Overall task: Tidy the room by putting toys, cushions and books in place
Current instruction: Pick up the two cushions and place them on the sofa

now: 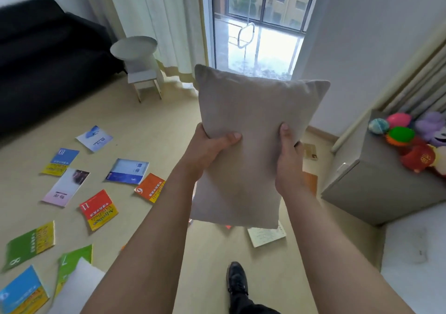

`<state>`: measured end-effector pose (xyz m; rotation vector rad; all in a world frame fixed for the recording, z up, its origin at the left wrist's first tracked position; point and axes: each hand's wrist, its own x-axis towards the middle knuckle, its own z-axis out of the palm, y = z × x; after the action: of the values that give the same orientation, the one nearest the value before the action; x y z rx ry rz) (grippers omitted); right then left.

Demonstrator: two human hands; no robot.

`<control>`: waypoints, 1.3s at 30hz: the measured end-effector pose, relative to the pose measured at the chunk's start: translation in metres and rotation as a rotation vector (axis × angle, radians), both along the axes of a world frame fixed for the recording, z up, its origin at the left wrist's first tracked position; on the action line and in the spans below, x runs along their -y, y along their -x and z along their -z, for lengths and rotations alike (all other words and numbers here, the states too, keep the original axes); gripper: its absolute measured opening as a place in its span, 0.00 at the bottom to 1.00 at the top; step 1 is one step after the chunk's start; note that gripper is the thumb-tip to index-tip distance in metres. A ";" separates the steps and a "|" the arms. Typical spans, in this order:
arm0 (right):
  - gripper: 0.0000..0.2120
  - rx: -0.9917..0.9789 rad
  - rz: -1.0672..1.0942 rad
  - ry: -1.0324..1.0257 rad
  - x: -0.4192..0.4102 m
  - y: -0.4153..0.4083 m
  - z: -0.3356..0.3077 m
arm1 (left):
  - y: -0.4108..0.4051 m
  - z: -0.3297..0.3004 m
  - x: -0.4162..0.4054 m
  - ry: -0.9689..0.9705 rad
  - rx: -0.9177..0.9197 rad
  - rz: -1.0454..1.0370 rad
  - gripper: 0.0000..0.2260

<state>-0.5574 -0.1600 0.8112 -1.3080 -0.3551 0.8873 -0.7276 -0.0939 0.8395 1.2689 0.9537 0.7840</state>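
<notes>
Cushion (253,120): plain beige fabric, rectangular, soft-filled, no pattern or trim visible; corners pointed, surface lightly dimpled where pressed. Held in the air in front of the person, above the floor (149,125), roughly centre of view, before the glass door (255,24). Long axis runs near vertical, leaning slightly; one short edge points up toward the door, the other hangs down toward the floor. Broad face turned to the camera.

Left hand (207,149): grip clamped on the cushion's left edge, thumb across the front face, remaining fingers hidden behind.

Right hand (288,159): grip clamped on the cushion's right edge, thumb lying upward on the front face, fingers wrapped behind.

Books: scattered flat on the floor at left, apart from one another or overlapping at corners. Includes a red and yellow book marked 11 (99,210), an orange book marked 6 (150,187), a blue and white book marked 3 (128,170), a green book marked 8 (30,243). A pale book (266,235) lies just below the cushion's lower edge.

Toys (415,139): heap of coloured plush and balls at right, on a grey cabinet (376,188).

Sofa (45,55): black, at left. Beside it, a round white side table (134,46) and a small stool (144,81).

Black shoe (237,278): on the floor, bottom centre.
</notes>
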 end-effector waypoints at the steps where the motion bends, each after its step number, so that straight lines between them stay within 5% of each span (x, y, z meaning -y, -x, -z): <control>1: 0.30 0.021 -0.018 -0.021 -0.020 0.002 -0.001 | 0.003 -0.004 -0.013 0.008 0.003 -0.031 0.19; 8: 0.42 0.050 -0.115 -0.016 -0.152 0.054 -0.019 | 0.057 -0.025 -0.109 -0.003 0.040 -0.218 0.19; 18: 0.27 0.073 -0.018 -0.153 -0.317 0.153 -0.054 | 0.156 -0.040 -0.260 -0.120 0.145 -0.298 0.34; 23: 0.30 0.069 0.032 -0.172 -0.385 0.208 -0.071 | 0.199 -0.059 -0.326 -0.164 0.162 -0.361 0.41; 39: 0.32 0.054 -0.135 -0.271 -0.666 0.187 -0.079 | 0.188 -0.065 -0.579 -0.218 0.122 -0.452 0.34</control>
<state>-0.7444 0.5063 0.8899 -1.0673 -0.5911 0.8842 -0.9151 0.4847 0.9044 1.1858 1.0930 1.3330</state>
